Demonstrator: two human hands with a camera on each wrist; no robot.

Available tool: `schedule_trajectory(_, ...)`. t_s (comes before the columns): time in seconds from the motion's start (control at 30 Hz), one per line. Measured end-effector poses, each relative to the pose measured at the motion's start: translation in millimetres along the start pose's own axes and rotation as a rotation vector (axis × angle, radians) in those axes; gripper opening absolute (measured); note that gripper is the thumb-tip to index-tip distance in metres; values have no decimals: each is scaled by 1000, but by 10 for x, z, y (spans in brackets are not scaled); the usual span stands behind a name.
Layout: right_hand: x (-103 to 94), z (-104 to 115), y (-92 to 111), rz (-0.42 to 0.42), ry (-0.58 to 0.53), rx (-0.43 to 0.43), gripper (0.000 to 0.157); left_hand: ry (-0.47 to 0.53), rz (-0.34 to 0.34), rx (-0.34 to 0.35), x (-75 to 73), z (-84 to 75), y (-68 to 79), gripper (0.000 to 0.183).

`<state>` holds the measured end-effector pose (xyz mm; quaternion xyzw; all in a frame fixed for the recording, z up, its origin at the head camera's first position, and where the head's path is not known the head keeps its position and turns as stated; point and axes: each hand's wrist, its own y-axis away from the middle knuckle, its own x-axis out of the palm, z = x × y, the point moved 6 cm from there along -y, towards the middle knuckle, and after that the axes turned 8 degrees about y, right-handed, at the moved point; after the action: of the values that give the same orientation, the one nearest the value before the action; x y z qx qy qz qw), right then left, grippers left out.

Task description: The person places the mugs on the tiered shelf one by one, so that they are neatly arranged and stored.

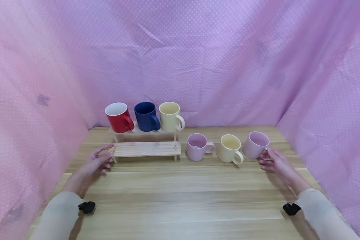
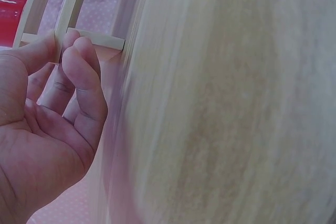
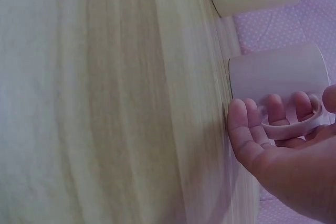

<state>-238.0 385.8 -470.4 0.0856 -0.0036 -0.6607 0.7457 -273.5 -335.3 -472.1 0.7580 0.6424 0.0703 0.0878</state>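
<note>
My left hand (image 1: 97,160) pinches the left end of the lower board of a two-step wooden rack (image 1: 147,149), thumb above and fingers beneath. In the left wrist view the thumb and fingertips meet the board's edge (image 2: 68,14). On the rack's upper step stand a red mug (image 1: 117,120), a dark blue mug (image 1: 144,117) and a cream mug (image 1: 168,118). At the far right, my right hand (image 1: 276,164) holds the handle of a pink mug (image 1: 255,146), which is upright on the table. Fingers are hooked through that handle (image 3: 296,128) in the right wrist view.
Between the rack and the held mug, another pink mug (image 1: 194,151) and a second cream mug (image 1: 225,153) stand on the wooden table (image 1: 180,200), handles to the right. Pink dotted cloth (image 1: 198,60) hangs behind and along both sides.
</note>
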Motion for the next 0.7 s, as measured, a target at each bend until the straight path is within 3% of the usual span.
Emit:
schedule_trajectory(0.17, 49, -67, -37, -9, 7, 14, 42, -70, 3, 9, -83, -107, 12, 63)
schedule_trajectory(0.33, 60, -115, 38, 9, 46, 3, 41, -143, 6, -10, -95, -13, 54, 68)
schedule_trajectory(0.47, 49, -103, 59, 23, 76, -32, 40, -141, 11, -19, -77, 52, 66, 69)
schedule_trajectory(0.7, -18, -6, -6, 35, 73, -43, 39, -135, 4, 10, -58, 7, -1, 68)
